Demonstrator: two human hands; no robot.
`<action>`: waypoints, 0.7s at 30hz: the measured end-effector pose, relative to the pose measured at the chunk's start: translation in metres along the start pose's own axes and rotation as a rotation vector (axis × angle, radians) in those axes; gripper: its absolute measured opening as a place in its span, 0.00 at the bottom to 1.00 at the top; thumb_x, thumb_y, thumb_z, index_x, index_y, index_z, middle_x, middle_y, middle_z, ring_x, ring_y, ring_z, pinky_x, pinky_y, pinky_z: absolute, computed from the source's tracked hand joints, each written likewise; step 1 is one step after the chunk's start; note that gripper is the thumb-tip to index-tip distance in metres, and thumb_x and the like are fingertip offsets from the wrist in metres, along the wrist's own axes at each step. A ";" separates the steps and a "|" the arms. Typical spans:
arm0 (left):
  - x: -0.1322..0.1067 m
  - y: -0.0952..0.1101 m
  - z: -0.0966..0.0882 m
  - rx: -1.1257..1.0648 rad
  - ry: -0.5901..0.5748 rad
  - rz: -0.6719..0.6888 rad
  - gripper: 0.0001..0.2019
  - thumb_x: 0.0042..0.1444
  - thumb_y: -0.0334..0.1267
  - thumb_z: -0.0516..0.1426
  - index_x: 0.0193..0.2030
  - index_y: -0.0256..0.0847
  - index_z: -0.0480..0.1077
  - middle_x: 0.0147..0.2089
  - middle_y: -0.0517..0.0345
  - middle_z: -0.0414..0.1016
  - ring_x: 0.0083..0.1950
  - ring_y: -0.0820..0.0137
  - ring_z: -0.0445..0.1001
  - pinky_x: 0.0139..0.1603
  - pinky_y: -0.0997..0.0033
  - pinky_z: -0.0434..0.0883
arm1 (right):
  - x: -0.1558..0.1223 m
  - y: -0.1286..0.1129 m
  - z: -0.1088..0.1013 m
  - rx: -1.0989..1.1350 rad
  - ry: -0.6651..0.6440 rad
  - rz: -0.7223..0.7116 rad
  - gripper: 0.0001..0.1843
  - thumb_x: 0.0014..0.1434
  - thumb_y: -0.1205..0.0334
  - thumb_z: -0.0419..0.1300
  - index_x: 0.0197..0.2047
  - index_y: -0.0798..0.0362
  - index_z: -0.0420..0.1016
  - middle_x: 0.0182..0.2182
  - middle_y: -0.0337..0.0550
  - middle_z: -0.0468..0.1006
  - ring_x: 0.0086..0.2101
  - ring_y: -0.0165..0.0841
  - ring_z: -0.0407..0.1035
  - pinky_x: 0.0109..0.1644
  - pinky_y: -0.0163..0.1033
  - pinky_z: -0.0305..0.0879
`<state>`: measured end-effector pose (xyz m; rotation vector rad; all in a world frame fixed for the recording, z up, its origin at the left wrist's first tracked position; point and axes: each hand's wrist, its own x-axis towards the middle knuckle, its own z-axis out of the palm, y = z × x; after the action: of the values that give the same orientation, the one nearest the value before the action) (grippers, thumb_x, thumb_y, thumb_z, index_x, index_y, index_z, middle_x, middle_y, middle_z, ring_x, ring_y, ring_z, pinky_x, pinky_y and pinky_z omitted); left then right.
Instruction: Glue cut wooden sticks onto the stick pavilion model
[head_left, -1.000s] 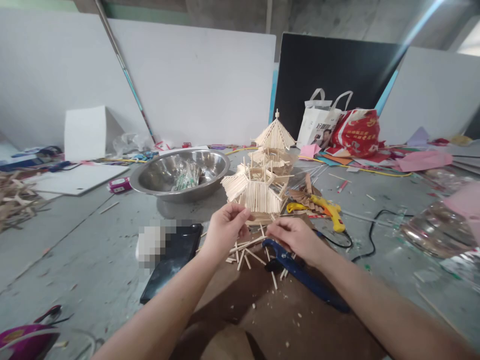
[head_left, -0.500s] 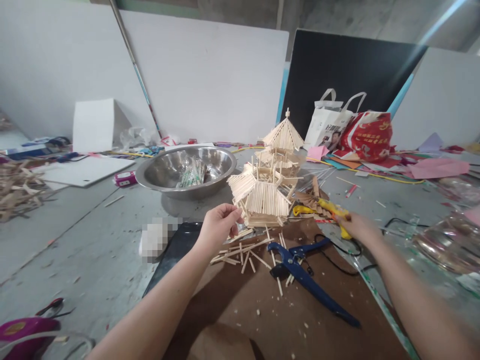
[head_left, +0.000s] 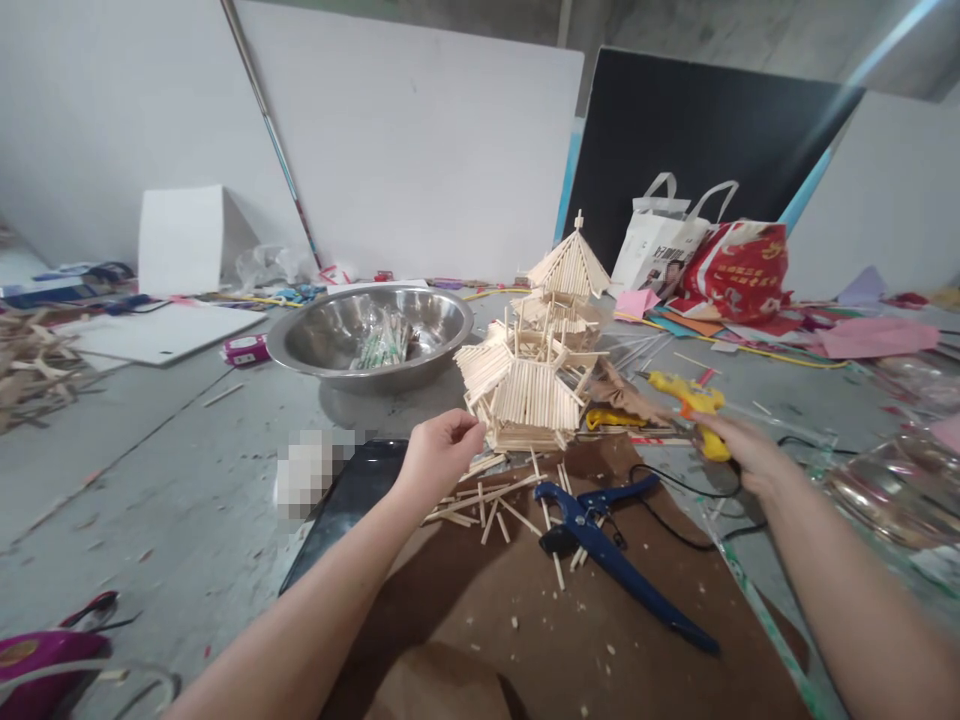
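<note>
The right hand (head_left: 739, 455), beside the left a second ago, now grips the yellow glue gun (head_left: 694, 402), lifted just right of the stick pagoda (head_left: 536, 375), arm outstretched. The left hand (head_left: 439, 455) stays pinched on the pagoda's lower edge, above loose sticks (head_left: 480, 495) and blue cutters (head_left: 600, 540).

The person is working with both arms bare. The left forearm (head_left: 330, 610) and right forearm (head_left: 847, 600) are showing uncovered from the view's lower edge up to the wrists. The left hand (head_left: 439, 455) and right hand (head_left: 742, 455) are going bare as well, fingers and wrists uncovered. The right forearm's near end is blurring at the corner.
</note>
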<state>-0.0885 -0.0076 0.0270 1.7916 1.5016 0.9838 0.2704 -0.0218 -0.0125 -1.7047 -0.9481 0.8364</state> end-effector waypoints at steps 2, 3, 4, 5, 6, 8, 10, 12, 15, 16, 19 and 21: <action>0.000 0.000 0.000 0.006 0.004 0.013 0.11 0.45 0.44 0.51 0.22 0.38 0.65 0.18 0.63 0.67 0.17 0.78 0.63 0.20 0.78 0.59 | -0.001 -0.006 0.001 0.142 -0.048 0.062 0.11 0.38 0.57 0.61 0.23 0.52 0.65 0.14 0.36 0.66 0.15 0.26 0.60 0.17 0.32 0.59; 0.000 0.000 0.000 0.003 0.004 0.013 0.11 0.45 0.44 0.51 0.22 0.38 0.65 0.18 0.63 0.67 0.17 0.78 0.63 0.20 0.78 0.59 | -0.002 -0.008 0.002 0.193 -0.067 0.091 0.10 0.37 0.60 0.62 0.24 0.52 0.65 0.14 0.36 0.66 0.15 0.26 0.61 0.18 0.33 0.60; 0.001 0.000 0.000 -0.005 0.003 0.008 0.12 0.45 0.45 0.52 0.22 0.38 0.65 0.18 0.63 0.67 0.17 0.78 0.62 0.20 0.78 0.59 | -0.003 -0.011 0.003 0.222 -0.079 0.091 0.10 0.36 0.62 0.62 0.24 0.52 0.65 0.15 0.36 0.67 0.16 0.27 0.62 0.19 0.34 0.61; 0.001 0.000 0.000 -0.016 -0.001 0.001 0.12 0.45 0.45 0.52 0.22 0.38 0.65 0.17 0.63 0.66 0.16 0.78 0.62 0.20 0.78 0.59 | -0.004 -0.013 0.005 0.242 -0.084 0.079 0.10 0.36 0.63 0.62 0.25 0.51 0.65 0.16 0.37 0.68 0.17 0.28 0.63 0.20 0.35 0.62; 0.001 0.000 0.000 -0.028 -0.008 -0.007 0.12 0.44 0.45 0.52 0.22 0.38 0.64 0.17 0.63 0.66 0.16 0.78 0.62 0.20 0.78 0.59 | -0.005 -0.015 0.006 0.256 -0.078 0.056 0.11 0.35 0.64 0.62 0.25 0.51 0.65 0.18 0.37 0.69 0.18 0.29 0.64 0.21 0.35 0.63; 0.001 0.000 0.000 -0.046 -0.024 -0.023 0.13 0.44 0.46 0.52 0.22 0.38 0.65 0.18 0.63 0.67 0.15 0.78 0.62 0.19 0.78 0.59 | -0.010 -0.022 0.010 0.277 -0.072 -0.009 0.12 0.35 0.63 0.61 0.28 0.51 0.66 0.21 0.38 0.71 0.19 0.29 0.65 0.21 0.36 0.62; 0.001 0.000 0.000 -0.042 -0.041 -0.027 0.13 0.45 0.47 0.51 0.23 0.38 0.65 0.19 0.63 0.68 0.15 0.78 0.62 0.18 0.78 0.59 | -0.018 -0.033 0.013 0.261 -0.111 -0.088 0.13 0.37 0.62 0.60 0.31 0.52 0.67 0.22 0.39 0.73 0.18 0.28 0.63 0.20 0.35 0.61; 0.001 0.001 -0.001 -0.007 -0.051 -0.007 0.13 0.47 0.46 0.50 0.25 0.38 0.66 0.20 0.62 0.69 0.16 0.78 0.62 0.19 0.78 0.60 | -0.030 -0.049 0.016 0.202 -0.205 -0.162 0.14 0.39 0.60 0.60 0.33 0.53 0.68 0.22 0.39 0.73 0.17 0.26 0.61 0.19 0.34 0.58; 0.000 0.002 -0.003 0.083 -0.051 0.056 0.12 0.49 0.44 0.48 0.25 0.39 0.66 0.20 0.63 0.69 0.17 0.78 0.62 0.22 0.78 0.60 | -0.051 -0.075 0.025 0.117 -0.330 -0.306 0.14 0.42 0.59 0.60 0.35 0.51 0.68 0.26 0.39 0.73 0.17 0.25 0.60 0.20 0.34 0.58; 0.000 0.003 -0.003 0.112 -0.048 0.076 0.12 0.50 0.44 0.48 0.25 0.39 0.66 0.21 0.63 0.69 0.17 0.78 0.63 0.23 0.78 0.60 | -0.058 -0.084 0.029 0.072 -0.374 -0.341 0.13 0.43 0.58 0.60 0.34 0.51 0.68 0.24 0.38 0.72 0.16 0.24 0.59 0.20 0.33 0.57; 0.000 0.003 -0.004 0.191 -0.032 0.136 0.12 0.51 0.42 0.47 0.24 0.39 0.65 0.21 0.62 0.69 0.20 0.77 0.63 0.25 0.79 0.59 | -0.072 -0.101 0.047 -0.082 -0.543 -0.378 0.10 0.44 0.56 0.59 0.31 0.51 0.69 0.20 0.36 0.69 0.16 0.25 0.59 0.20 0.33 0.56; 0.000 0.002 -0.004 0.244 -0.020 0.165 0.12 0.51 0.41 0.46 0.23 0.39 0.65 0.20 0.62 0.68 0.21 0.77 0.63 0.25 0.79 0.58 | -0.075 -0.105 0.061 -0.111 -0.564 -0.361 0.11 0.42 0.55 0.61 0.29 0.51 0.70 0.20 0.36 0.69 0.16 0.25 0.58 0.19 0.33 0.55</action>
<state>-0.0906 -0.0084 0.0311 2.1192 1.5345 0.8873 0.1616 -0.0393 0.0779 -1.3401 -1.6522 1.0516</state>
